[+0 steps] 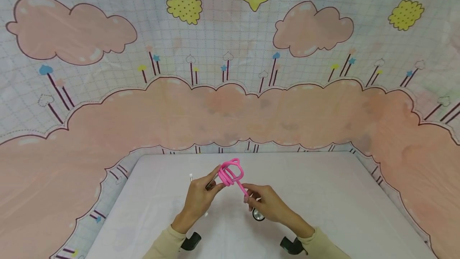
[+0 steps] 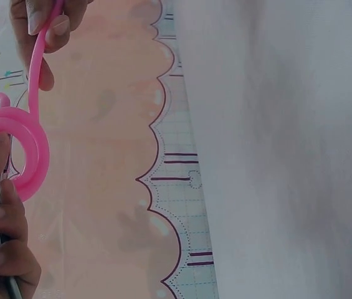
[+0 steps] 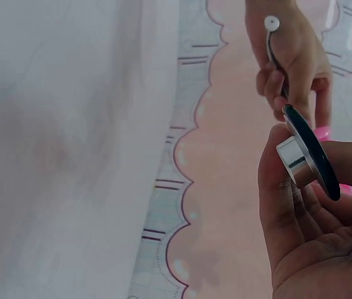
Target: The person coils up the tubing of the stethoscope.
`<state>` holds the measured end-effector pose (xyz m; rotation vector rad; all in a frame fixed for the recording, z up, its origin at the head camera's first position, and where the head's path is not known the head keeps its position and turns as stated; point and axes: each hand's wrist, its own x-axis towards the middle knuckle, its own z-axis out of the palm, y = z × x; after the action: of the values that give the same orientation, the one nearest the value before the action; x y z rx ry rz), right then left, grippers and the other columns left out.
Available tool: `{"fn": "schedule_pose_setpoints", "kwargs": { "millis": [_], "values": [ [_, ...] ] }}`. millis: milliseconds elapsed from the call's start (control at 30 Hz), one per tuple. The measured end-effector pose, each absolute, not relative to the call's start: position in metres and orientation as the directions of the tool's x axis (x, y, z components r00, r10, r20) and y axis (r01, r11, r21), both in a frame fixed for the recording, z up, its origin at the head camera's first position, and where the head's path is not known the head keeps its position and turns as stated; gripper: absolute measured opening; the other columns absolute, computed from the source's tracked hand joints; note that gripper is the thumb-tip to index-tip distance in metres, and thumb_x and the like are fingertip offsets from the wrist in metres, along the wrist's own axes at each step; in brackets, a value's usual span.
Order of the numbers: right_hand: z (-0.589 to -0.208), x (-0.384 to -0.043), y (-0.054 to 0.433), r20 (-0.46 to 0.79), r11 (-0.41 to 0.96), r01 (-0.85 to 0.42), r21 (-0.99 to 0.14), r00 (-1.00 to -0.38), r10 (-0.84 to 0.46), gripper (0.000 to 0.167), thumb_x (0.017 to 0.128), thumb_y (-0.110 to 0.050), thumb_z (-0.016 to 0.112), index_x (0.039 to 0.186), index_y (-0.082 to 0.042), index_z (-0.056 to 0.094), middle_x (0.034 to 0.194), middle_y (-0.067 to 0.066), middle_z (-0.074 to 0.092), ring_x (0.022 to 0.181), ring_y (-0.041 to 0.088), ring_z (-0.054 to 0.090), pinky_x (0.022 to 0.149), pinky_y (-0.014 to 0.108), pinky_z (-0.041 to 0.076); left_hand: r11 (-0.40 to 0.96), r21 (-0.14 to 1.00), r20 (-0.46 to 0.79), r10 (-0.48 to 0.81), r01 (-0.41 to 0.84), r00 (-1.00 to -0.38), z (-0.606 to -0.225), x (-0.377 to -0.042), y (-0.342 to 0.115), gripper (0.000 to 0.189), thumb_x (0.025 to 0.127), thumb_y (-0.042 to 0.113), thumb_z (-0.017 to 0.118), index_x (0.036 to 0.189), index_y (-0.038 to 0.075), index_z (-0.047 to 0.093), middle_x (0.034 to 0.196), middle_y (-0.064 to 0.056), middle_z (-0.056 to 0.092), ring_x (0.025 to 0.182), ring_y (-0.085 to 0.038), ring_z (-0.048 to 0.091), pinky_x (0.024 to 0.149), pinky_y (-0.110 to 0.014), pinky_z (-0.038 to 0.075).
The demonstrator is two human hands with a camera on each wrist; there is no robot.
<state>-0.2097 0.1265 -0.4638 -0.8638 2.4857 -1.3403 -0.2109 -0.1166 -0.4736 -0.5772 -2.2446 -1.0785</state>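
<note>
A stethoscope with bright pink tubing [image 1: 222,178] is held up above the white table between both hands. My left hand [image 1: 201,192] grips the wound loops of tubing together with the metal ear tubes [image 2: 0,205]. A white ear tip [image 3: 272,23] sticks out behind that hand in the right wrist view. My right hand [image 1: 266,202] pinches the straight length of tubing to the right of the coil. The round chest piece [image 3: 297,161], silver with a dark rim, sits at the right hand's fingers. In the left wrist view the coil [image 2: 37,149] is cut off at the left edge.
The white tabletop [image 1: 323,195] extends beneath both hands. A patterned cloth with clouds [image 1: 312,29] and stars hangs behind and around the table. Dark wrist devices [image 1: 191,241] show beside both sleeves.
</note>
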Motion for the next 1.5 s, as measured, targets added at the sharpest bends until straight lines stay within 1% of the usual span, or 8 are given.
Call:
{"fn": "schedule_pose_setpoints", "kwargs": {
  "millis": [200, 467, 633, 833, 1000, 1133, 1333, 1500],
  "values": [
    [-0.464, -0.207, 0.124, 0.141, 0.395, -0.434, -0.81, -0.797, -0.587, 0.044, 0.097, -0.018, 0.062, 0.138, -0.001, 0.055, 0.083, 0.001, 0.069, 0.067, 0.004, 0.064, 0.065, 0.021, 0.054, 0.623, 0.542, 0.653, 0.111, 0.564, -0.75, -0.474, -0.211, -0.113, 0.057, 0.077, 0.015, 0.083, 0.13, 0.009, 0.065, 0.056, 0.012, 0.042, 0.052, 0.004, 0.032, 0.046, -0.014, 0.031],
    [-0.463, -0.204, 0.123, 0.18, 0.379, -0.465, -0.8, -0.789, -0.587, 0.045, 0.096, -0.022, 0.064, 0.136, -0.002, 0.057, 0.084, 0.0, 0.072, 0.067, 0.001, 0.066, 0.073, 0.02, 0.055, 0.666, 0.493, 0.668, 0.122, 0.56, -0.734, -0.479, -0.21, -0.11, 0.059, 0.075, 0.017, 0.084, 0.13, 0.011, 0.065, 0.058, 0.011, 0.051, 0.053, 0.003, 0.037, 0.049, -0.013, 0.035],
    [-0.462, -0.205, 0.124, 0.219, 0.365, -0.484, -0.795, -0.791, -0.572, 0.043, 0.094, -0.02, 0.067, 0.132, 0.0, 0.059, 0.085, 0.003, 0.074, 0.068, 0.001, 0.067, 0.071, 0.021, 0.056, 0.688, 0.471, 0.669, 0.129, 0.551, -0.732, -0.481, -0.211, -0.108, 0.059, 0.075, 0.019, 0.084, 0.131, 0.013, 0.065, 0.058, 0.012, 0.049, 0.054, 0.003, 0.036, 0.049, -0.013, 0.034],
    [-0.459, -0.205, 0.125, 0.269, 0.326, -0.506, -0.799, -0.785, -0.559, 0.035, 0.092, -0.018, 0.069, 0.124, -0.004, 0.065, 0.087, 0.007, 0.074, 0.068, 0.002, 0.068, 0.067, 0.023, 0.057, 0.694, 0.466, 0.658, 0.142, 0.548, -0.74, -0.48, -0.209, -0.105, 0.058, 0.076, 0.019, 0.084, 0.13, 0.013, 0.065, 0.058, 0.012, 0.047, 0.055, 0.002, 0.034, 0.049, -0.013, 0.032],
    [-0.459, -0.206, 0.125, 0.266, 0.274, -0.484, -0.831, -0.778, -0.569, 0.023, 0.097, -0.015, 0.062, 0.116, -0.005, 0.069, 0.089, 0.009, 0.074, 0.072, 0.002, 0.068, 0.068, 0.023, 0.057, 0.69, 0.471, 0.653, 0.147, 0.55, -0.743, -0.48, -0.208, -0.103, 0.058, 0.076, 0.02, 0.084, 0.13, 0.012, 0.065, 0.058, 0.013, 0.046, 0.054, 0.003, 0.034, 0.048, -0.013, 0.031],
    [-0.46, -0.207, 0.125, 0.251, 0.211, -0.449, -0.868, -0.764, -0.594, 0.026, 0.101, -0.008, 0.053, 0.123, -0.003, 0.066, 0.097, 0.019, 0.071, 0.077, 0.003, 0.066, 0.067, 0.028, 0.059, 0.687, 0.474, 0.648, 0.151, 0.55, -0.747, -0.482, -0.208, -0.103, 0.057, 0.077, 0.02, 0.083, 0.13, 0.011, 0.065, 0.057, 0.013, 0.046, 0.054, 0.003, 0.033, 0.048, -0.012, 0.03],
    [-0.462, -0.207, 0.125, 0.297, 0.192, -0.492, -0.849, -0.745, -0.597, 0.029, 0.099, -0.012, 0.058, 0.124, 0.001, 0.064, 0.102, 0.022, 0.07, 0.078, 0.003, 0.066, 0.067, 0.029, 0.059, 0.677, 0.482, 0.656, 0.142, 0.556, -0.742, -0.483, -0.208, -0.104, 0.057, 0.077, 0.018, 0.083, 0.13, 0.011, 0.065, 0.057, 0.013, 0.047, 0.053, 0.004, 0.033, 0.047, -0.013, 0.031],
    [-0.465, -0.207, 0.122, 0.37, 0.182, -0.545, -0.818, -0.743, -0.558, 0.02, 0.098, -0.01, 0.057, 0.113, 0.0, 0.067, 0.091, 0.018, 0.072, 0.075, 0.01, 0.067, 0.062, 0.028, 0.058, 0.675, 0.485, 0.657, 0.139, 0.556, -0.741, -0.483, -0.209, -0.103, 0.057, 0.077, 0.018, 0.083, 0.13, 0.012, 0.065, 0.057, 0.012, 0.049, 0.053, 0.004, 0.035, 0.047, -0.012, 0.031]
  ]
}}
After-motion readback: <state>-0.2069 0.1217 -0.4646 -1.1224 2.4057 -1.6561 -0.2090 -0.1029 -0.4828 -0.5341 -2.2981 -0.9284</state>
